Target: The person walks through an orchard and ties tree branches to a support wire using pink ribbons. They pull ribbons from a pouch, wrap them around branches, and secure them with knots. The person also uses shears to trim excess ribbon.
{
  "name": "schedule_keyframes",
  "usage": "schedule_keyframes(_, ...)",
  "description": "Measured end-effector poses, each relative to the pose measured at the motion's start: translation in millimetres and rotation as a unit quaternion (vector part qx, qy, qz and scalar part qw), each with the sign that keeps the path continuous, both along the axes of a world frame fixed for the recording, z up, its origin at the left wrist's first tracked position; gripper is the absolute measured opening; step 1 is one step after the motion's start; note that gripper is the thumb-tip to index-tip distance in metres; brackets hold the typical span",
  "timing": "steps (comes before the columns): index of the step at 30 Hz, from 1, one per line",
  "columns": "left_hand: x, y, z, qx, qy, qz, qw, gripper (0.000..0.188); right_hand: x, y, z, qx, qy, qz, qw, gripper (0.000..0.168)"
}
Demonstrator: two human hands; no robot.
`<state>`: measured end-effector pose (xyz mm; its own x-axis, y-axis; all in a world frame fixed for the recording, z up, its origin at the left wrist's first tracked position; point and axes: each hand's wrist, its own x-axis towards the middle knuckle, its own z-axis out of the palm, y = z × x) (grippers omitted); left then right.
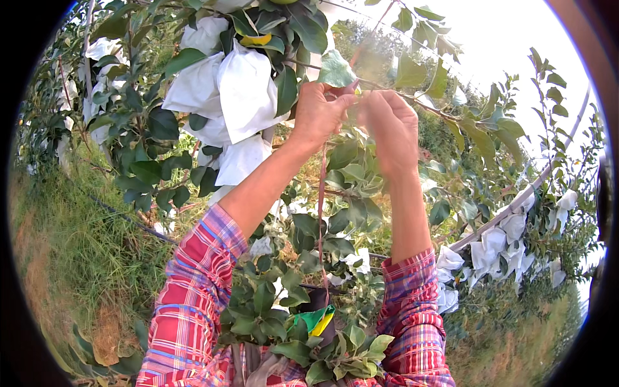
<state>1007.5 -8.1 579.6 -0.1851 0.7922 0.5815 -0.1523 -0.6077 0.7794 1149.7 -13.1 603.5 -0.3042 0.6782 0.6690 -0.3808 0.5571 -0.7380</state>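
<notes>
My left hand (316, 113) is raised at a thin branch (406, 96), with thumb and forefinger pinched on a reddish-brown ribbon (321, 203). A long length of this ribbon hangs below that hand towards my waist. Close beside it on the right, my right hand (394, 126) is blurred, its fingers curled in near the same spot. Whether anything is between those fingertips is hidden by the blur. A green leaf (337, 69) sits just above both hands. White cloth-like bags (248, 89) hang in a cluster left of my left hand.
A slanting pole or trunk (512, 205) crosses the right side, with more white bags (488, 246) around it. A dark hose (130, 220) runs through the left side. Leafy shoots (261, 309) and a green-and-yellow piece (314, 320) lie before my waist. Grass (87, 261) covers the ground.
</notes>
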Motion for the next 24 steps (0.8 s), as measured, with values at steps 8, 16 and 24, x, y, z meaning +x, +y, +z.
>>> schedule_keyframes(8,-4.6,7.5,-6.7,0.084,0.015,0.037,0.996,0.014,-24.2,1.0,16.0,0.356,-0.240,-0.286,0.856,0.015)
schedule_keyframes(16,9.8,0.4,-8.4,0.062,-0.030,0.103,0.992,0.013,-26.6,17.9,17.3,0.331,-0.193,-0.332,0.862,0.016)
schedule_keyframes(24,5.9,6.0,-12.9,0.132,-0.033,0.163,0.977,0.014,-31.0,16.7,16.2,0.390,-0.261,-0.431,0.770,0.017)
